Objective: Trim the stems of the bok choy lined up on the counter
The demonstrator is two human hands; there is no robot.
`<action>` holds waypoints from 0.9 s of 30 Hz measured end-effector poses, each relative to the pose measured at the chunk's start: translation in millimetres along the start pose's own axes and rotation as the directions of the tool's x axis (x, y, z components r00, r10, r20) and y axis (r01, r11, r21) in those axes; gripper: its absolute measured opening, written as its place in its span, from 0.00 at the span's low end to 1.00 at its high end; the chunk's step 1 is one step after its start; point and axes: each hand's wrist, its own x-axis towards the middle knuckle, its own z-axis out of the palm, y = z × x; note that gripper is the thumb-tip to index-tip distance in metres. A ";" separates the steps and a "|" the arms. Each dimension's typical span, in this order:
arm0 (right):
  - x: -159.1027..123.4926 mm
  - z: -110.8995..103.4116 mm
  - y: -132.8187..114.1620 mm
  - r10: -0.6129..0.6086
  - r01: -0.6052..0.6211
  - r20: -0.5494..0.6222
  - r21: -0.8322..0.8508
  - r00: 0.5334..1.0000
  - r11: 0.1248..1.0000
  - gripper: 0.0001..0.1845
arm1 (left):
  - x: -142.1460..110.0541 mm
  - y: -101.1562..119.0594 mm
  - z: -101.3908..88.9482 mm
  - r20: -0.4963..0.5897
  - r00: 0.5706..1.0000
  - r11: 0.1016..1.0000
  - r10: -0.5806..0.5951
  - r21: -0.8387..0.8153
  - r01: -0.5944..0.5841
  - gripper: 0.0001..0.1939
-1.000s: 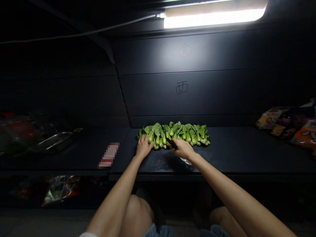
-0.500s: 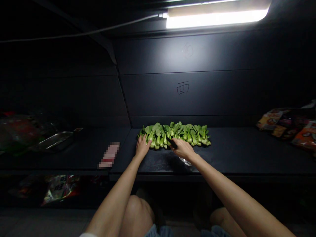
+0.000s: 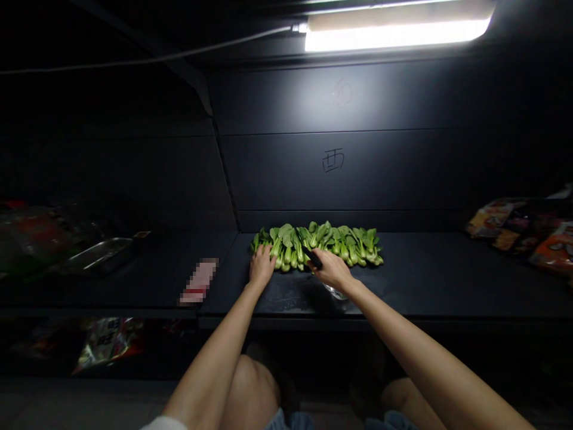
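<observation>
Bok choy row on shelf; left grip loosely spread on row's left end, right grip closed round probable spray bottle before row's middle; pressing too hard could bruise leaves

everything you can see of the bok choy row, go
Bok choy: many whole heads lying side by side in a row on the dark shelf, dark-green leaves toward the back panel, pale-green stalks and bulbous bases toward the person. Looks fresh and firm. The left hand overlaps the left end, fingers apparently touching it. The right hand grips a black object in front; contact unclear.
</observation>
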 end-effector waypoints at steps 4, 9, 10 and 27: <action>0.7 1.0 -2.0 0.003 -0.003 -0.016 0.006 1.000 1.000 0.17 | -2.6 8.3 -4.3 0.005 1.000 0.995 0.004 0.101 -0.004 0.27; 0.8 0.1 -1.9 -0.004 0.004 -0.029 0.005 1.000 1.000 0.17 | 2.7 17.7 -1.9 0.015 0.997 0.980 -0.077 0.183 0.073 0.23; 0.6 -0.5 -1.4 -0.004 0.005 -0.032 0.004 0.999 1.000 0.17 | 4.4 18.4 -1.2 0.001 0.995 0.979 -0.099 0.178 0.097 0.22; -3.6 -1.5 -1.5 0.021 -0.021 0.013 0.008 1.000 1.000 0.18 | -16.7 6.6 15.5 -0.242 0.970 0.996 0.015 -0.078 -0.035 0.22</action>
